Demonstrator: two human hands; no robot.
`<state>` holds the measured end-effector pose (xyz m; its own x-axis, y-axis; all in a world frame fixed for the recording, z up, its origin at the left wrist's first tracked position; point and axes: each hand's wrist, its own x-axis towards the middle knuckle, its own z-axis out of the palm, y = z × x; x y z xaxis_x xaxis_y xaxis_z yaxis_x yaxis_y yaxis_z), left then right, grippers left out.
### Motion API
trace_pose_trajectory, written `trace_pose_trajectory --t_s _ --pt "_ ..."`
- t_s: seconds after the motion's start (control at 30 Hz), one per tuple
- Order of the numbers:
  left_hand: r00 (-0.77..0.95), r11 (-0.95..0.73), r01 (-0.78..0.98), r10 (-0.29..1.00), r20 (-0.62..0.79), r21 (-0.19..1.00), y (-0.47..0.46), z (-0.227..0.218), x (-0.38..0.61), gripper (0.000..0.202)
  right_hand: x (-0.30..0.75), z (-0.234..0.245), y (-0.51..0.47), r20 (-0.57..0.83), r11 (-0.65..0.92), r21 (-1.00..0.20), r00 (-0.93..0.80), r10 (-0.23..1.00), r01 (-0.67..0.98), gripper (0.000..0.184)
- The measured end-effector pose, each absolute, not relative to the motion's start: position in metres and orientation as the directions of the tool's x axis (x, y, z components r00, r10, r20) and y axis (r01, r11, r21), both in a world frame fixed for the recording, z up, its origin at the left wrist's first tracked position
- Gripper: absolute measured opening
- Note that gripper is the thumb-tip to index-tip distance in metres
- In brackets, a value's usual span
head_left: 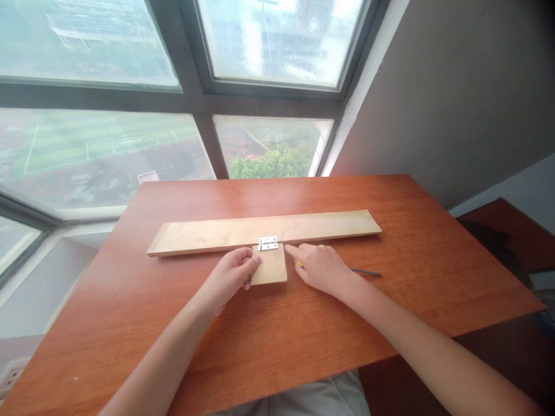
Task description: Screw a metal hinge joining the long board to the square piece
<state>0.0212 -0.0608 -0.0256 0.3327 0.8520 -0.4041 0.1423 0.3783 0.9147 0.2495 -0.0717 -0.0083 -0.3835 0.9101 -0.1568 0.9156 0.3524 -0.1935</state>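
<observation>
A long pale wooden plank [217,234] lies across the reddish table [277,323]. A small wooden block [269,267] butts against its near edge, and a small silver hinge [267,243] lies over the joint. My left hand [232,276] is curled, its fingers pressed against the block's left edge. My right hand [318,266] rests just right of the block, index finger stretched toward the block's top right corner. A thin grey pencil with a yellow end [366,271] lies under that hand.
Large windows with dark frames [195,101] rise behind the table's far edge. A grey wall [455,86] stands at the right. Another dark wooden surface [511,231] sits to the right of the table.
</observation>
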Motion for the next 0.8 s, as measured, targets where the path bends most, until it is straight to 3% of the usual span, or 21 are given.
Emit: trace_pose_trajectory --t_s 0.47,0.8 --pt "0.323 0.383 0.094 0.861 -0.392 0.919 -0.064 -0.021 0.026 0.034 0.259 -0.011 -0.071 -0.084 0.315 -0.129 -0.327 0.941 0.940 0.033" --pt "0.324 0.371 0.096 0.866 -0.382 0.923 -0.062 -0.025 0.026 0.032 0.266 -0.011 -0.067 -0.117 0.326 -0.105 -0.337 0.934 0.940 0.019"
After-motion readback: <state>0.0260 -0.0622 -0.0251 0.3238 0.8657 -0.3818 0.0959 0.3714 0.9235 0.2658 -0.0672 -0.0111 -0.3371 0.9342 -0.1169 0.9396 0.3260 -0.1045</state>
